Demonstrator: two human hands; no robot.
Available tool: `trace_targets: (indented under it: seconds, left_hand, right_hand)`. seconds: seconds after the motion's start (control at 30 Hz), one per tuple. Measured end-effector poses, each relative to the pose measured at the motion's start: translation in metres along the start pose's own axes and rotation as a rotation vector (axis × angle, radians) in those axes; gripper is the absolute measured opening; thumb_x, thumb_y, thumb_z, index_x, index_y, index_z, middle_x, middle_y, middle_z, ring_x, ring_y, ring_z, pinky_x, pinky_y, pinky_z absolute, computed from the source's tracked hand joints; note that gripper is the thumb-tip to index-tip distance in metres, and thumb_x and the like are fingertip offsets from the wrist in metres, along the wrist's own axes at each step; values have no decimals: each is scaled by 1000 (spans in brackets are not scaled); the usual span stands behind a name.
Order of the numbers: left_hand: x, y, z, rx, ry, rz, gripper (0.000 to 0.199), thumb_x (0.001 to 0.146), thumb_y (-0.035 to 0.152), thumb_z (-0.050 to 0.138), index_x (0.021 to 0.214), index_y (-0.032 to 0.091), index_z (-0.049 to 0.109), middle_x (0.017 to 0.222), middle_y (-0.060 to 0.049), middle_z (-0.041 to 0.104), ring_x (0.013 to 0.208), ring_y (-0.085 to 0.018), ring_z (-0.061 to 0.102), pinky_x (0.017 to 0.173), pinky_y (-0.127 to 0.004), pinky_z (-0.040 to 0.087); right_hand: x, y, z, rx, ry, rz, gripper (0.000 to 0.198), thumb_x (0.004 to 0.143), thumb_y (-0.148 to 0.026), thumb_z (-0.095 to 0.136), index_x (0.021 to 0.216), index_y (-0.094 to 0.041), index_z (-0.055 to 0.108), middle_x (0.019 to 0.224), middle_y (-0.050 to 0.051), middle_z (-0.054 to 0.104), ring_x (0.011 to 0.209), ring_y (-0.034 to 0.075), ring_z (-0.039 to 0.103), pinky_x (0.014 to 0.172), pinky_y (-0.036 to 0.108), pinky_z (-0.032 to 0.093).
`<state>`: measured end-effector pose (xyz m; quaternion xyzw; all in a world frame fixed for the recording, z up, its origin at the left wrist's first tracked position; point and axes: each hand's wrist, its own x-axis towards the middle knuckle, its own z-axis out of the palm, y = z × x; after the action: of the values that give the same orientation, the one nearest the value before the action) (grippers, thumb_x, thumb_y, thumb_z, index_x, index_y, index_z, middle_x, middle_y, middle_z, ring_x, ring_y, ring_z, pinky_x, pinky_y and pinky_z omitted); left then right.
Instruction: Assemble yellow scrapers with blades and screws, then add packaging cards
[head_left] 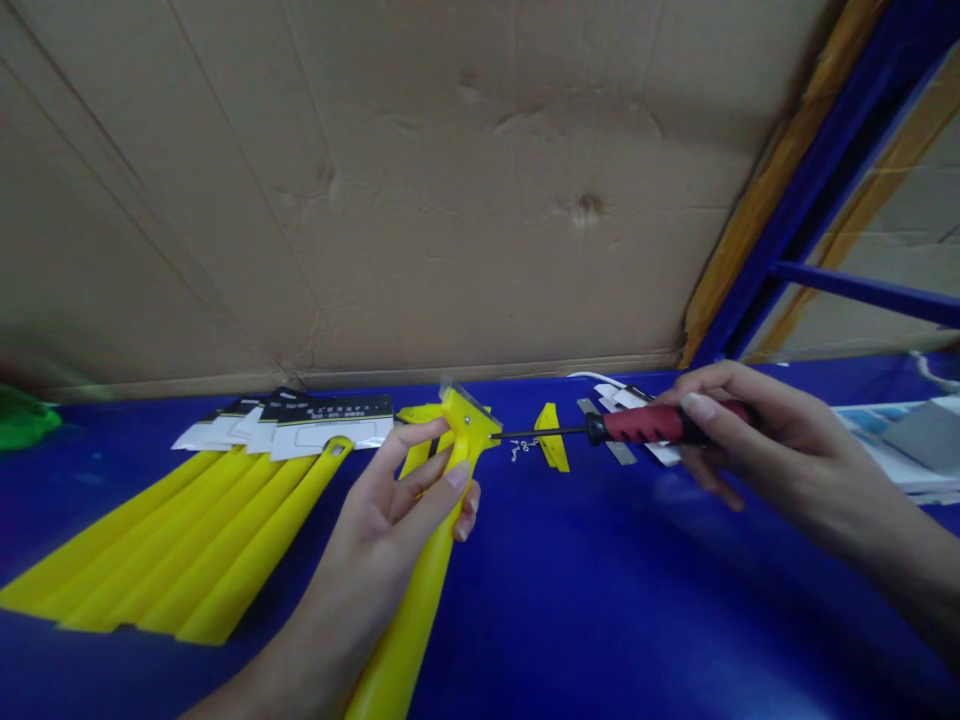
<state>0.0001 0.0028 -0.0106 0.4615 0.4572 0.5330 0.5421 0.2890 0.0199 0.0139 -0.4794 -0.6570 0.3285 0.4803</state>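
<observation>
Here left hand grips yellow scraper, right hand grips screwdriver; screws probably between

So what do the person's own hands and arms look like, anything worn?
Both are bare. The left hand and right hand show no gloves, rings or watch, and the forearms carry no sleeves as far as the frame shows. Fingernails are short and unpainted. No markings or cables on either arm.
</observation>
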Motion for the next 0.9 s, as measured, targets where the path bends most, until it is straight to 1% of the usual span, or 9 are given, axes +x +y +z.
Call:
trace_targets:
  seconds: [0.1, 0.2, 0.27, 0.33, 0.43, 0.53, 0.63, 0.83, 0.9]
  left_hand:
    - [-3, -4, 2, -17, -25, 15, 40, 82, 31, 81, 111, 22, 55, 66, 2, 70, 55, -11, 58, 58, -24, 44]
    - [-2, -5, -1, 3, -26, 4, 40, 83, 32, 81, 111, 22, 55, 67, 2, 70, 56, -11, 59, 59, -25, 44]
    - [-1, -3, -4, 24, -26, 2, 43, 82, 33, 82, 114, 23, 54, 68, 1, 71, 58, -13, 60, 58, -25, 44]
    - [0, 1, -4, 24, -44, 7, 46, 81, 34, 84, 114, 24, 54, 69, -1, 72, 58, -14, 62, 56, -25, 43]
    - [-3, 5, 0, -7, -19, 20, 43, 80, 33, 84, 111, 23, 56, 66, 1, 70, 56, -13, 59, 58, -25, 43]
    - [-5, 7, 3, -16, 41, 7, 41, 78, 30, 84, 109, 23, 57, 66, 1, 70, 56, -11, 57, 59, -24, 43]
    - [-1, 7, 0, -13, 41, -1, 46, 78, 30, 85, 113, 23, 55, 68, 0, 73, 57, -11, 59, 57, -22, 42]
    - [2, 3, -7, -9, -33, -28, 48, 81, 35, 85, 117, 23, 55, 69, 0, 73, 57, -13, 62, 56, -23, 42]
    - [1, 2, -8, 0, -52, -47, 48, 82, 36, 84, 118, 24, 55, 70, 0, 72, 58, -13, 61, 57, -23, 42]
  right_hand:
    - [2, 0, 0, -31, 51, 61, 42, 97, -63, 58, 87, -23, 64, 51, -4, 56, 38, 11, 50, 36, 21, 39]
    - [1, 1, -6, 42, -30, 67, 27, 91, -52, 73, 102, -28, 69, 93, 2, 75, 68, 15, 69, 61, 24, 55]
    - [1, 1, -9, 25, -73, 24, 27, 86, -46, 80, 104, -29, 71, 112, 3, 75, 78, 17, 71, 70, 26, 57]
    - [1, 2, -8, -29, -76, -1, 27, 90, -51, 74, 100, -27, 70, 88, 2, 75, 63, 16, 67, 58, 26, 54]
    - [2, 4, -4, -120, -27, 43, 41, 99, -62, 55, 90, -24, 65, 51, -4, 55, 40, 13, 49, 40, 23, 37]
    - [1, 5, -3, -84, -78, 79, 40, 99, -62, 54, 95, -24, 65, 61, -2, 63, 51, 15, 56, 48, 25, 44]
    - [0, 4, -4, 17, -152, 83, 37, 88, -48, 76, 116, -27, 64, 78, 0, 72, 68, 17, 65, 60, 26, 51]
    - [3, 3, 2, -51, -44, 120, 46, 93, -69, 58, 89, -24, 59, 53, -6, 55, 34, 11, 46, 33, 23, 33]
    - [4, 4, 2, -53, -60, 155, 49, 94, -71, 53, 88, -23, 59, 59, -3, 60, 37, 13, 52, 36, 25, 39]
